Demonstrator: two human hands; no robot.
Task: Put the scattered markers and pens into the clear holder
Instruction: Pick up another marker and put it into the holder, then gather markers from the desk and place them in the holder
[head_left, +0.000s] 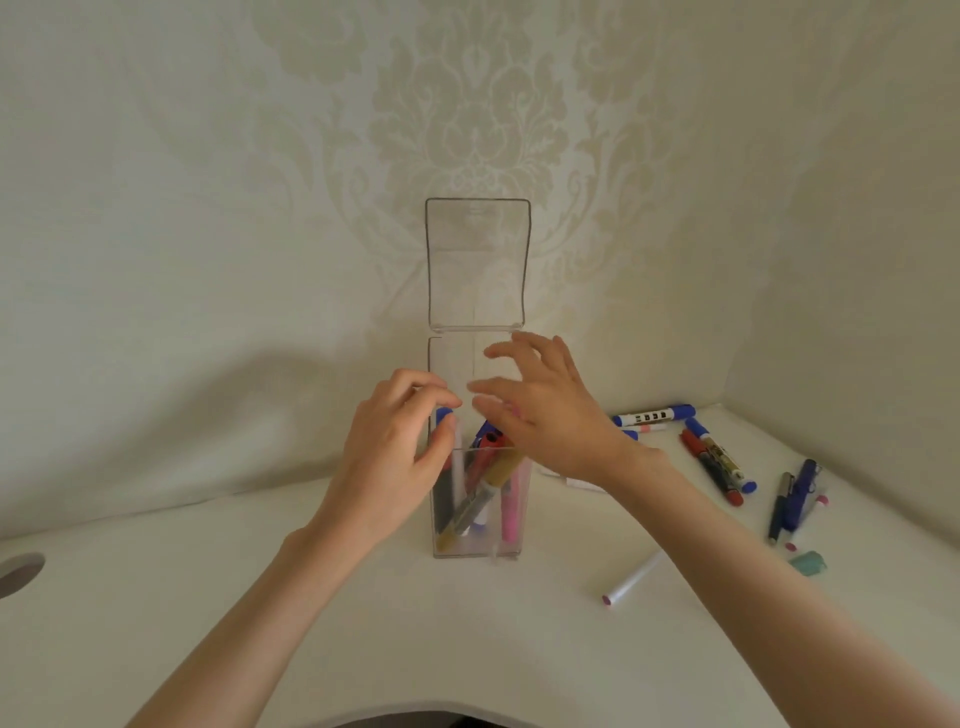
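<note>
Clear holder (480, 540) stands upright mid counter (208, 597), close to the wallpapered wall (208, 208), its hinged lid (478, 260) flipped up & open. Inside, leaning at odd angles: a pink marker (509, 512), a gold marker (501, 470), a red-capped marker (487, 449), a silver-grey pen (467, 512) + a white marker w/ blue cap (444, 414) poking above the front rim at the L corner. L hand (395, 452) sits at that corner, fingers curled, tips right by the blue cap; can't tell if it pinches the cap, the holder wall or nothing. R hand (545, 410) hovers over the holder's open top, fingers spread apart, holding nothing. Loose on the counter, all to the R of the holder: a blue whiteboard marker (654, 415) near the wall; a long red marker (711, 470) & a blue-capped marker (722, 457) side by side, touching; further R a bunch of dark blue pens (795, 493); a white pen w/ pink tip (631, 579) nearer the front, apart from the rest; a small teal bit (808, 564) just below the dark pens. Round hole (18, 571) in the counter at the far L edge.
</note>
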